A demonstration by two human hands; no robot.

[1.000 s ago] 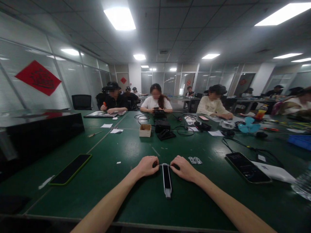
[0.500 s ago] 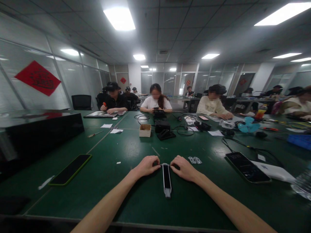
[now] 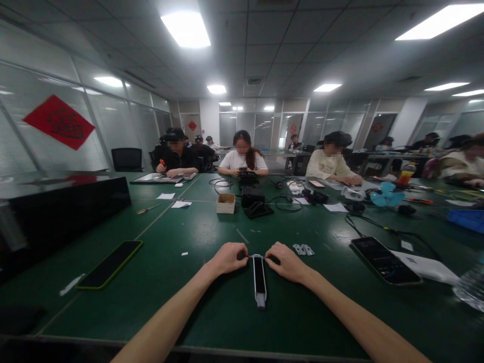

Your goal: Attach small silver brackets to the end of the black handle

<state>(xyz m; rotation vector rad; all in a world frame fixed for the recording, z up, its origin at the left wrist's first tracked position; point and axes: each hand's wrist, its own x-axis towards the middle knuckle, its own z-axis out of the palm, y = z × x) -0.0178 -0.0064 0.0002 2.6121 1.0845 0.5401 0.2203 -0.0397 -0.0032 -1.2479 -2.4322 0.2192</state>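
A narrow device (image 3: 259, 280) with a black face and a pale rim lies lengthwise on the green table, between my hands. My left hand (image 3: 230, 258) is at the left of its far end, thumb and fingers curled in a pinch. On the other side, my right hand (image 3: 284, 260) pinches at the right of the same end. Whatever small part the fingertips hold is too small to make out. Small metal plates (image 3: 303, 249) lie just beyond my right hand.
A green-edged phone (image 3: 109, 264) lies to the left, another phone (image 3: 385, 260) to the right. Farther off are a small box (image 3: 226, 203), a black stand (image 3: 259, 209), cables and a blue fan (image 3: 387, 195). Several people sit across the table.
The thumb and fingers of my left hand have shifted slightly, with a dark gap now showing between them. My right hand and the device have stayed in place.
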